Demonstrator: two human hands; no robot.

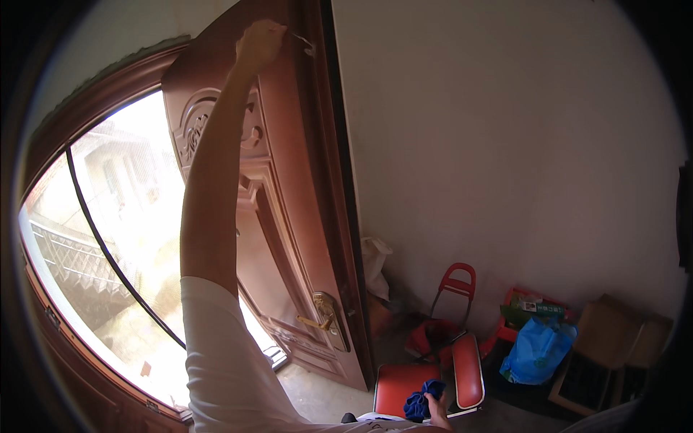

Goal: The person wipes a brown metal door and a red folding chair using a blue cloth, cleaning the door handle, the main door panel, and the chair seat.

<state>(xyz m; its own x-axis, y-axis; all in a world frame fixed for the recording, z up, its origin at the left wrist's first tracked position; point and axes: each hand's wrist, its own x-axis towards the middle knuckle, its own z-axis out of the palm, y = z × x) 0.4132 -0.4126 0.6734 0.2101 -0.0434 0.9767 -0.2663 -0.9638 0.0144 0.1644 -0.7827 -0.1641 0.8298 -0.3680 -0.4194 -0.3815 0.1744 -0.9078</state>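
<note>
My left hand [262, 42] is raised high against the upper part of a brown panelled door [276, 124]. Its fingers are closed on one end of a thin pale strip [301, 39], which runs to the door's edge; what the strip is made of is too small to tell. Low in the view, my right hand [437, 411] grips a crumpled dark blue cloth [421, 403] over the red padded seat [398, 381] of a chair. Further down the door is a brass-coloured handle [316, 323] on an ornate plate.
The door stands ajar beside a bright doorway [135, 216] with a mesh screen. Along the white wall [487, 135] are a red-handled folding frame [457, 279], a red crate [509, 325], a blue plastic bag [538, 349] and cardboard boxes [606, 335]. A white bag [375, 265] sits behind the door.
</note>
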